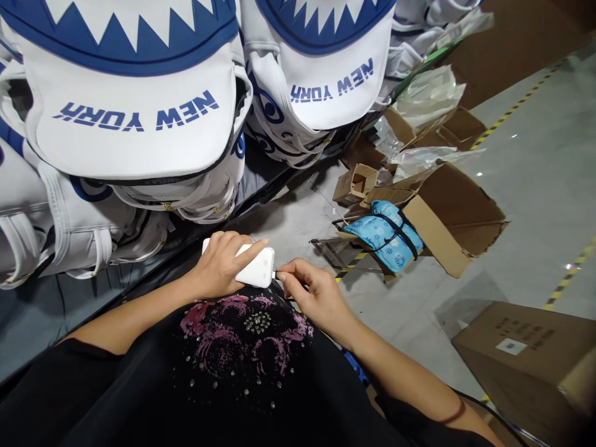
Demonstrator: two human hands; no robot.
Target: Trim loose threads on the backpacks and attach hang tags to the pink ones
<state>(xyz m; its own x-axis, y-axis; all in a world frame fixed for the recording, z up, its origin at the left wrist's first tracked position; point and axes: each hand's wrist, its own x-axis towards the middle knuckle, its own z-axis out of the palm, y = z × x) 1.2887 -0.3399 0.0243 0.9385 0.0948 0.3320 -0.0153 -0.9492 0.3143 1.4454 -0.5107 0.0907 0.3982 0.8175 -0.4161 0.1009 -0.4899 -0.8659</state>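
My left hand (pixel 222 264) is closed around a white power bank (pixel 257 266), held close in front of my body. At the right end of the power bank, my right hand (pixel 310 287) pinches a small cable plug (pixel 275 274) between thumb and fingertips. The plug touches the end of the power bank or sits in it; I cannot tell how deep. A thin dark cable shows only in part near my fingers. Just beyond my left hand stand stacked white bags (pixel 139 149) with blue "NEW YORK" lettering.
More white bags (pixel 321 93) are stacked on the dark table to the left. A stool with a blue patterned cushion (pixel 391 236) stands on the grey floor. Open cardboard boxes (pixel 459 205) lie behind it, and a closed carton (pixel 526 354) stands at lower right.
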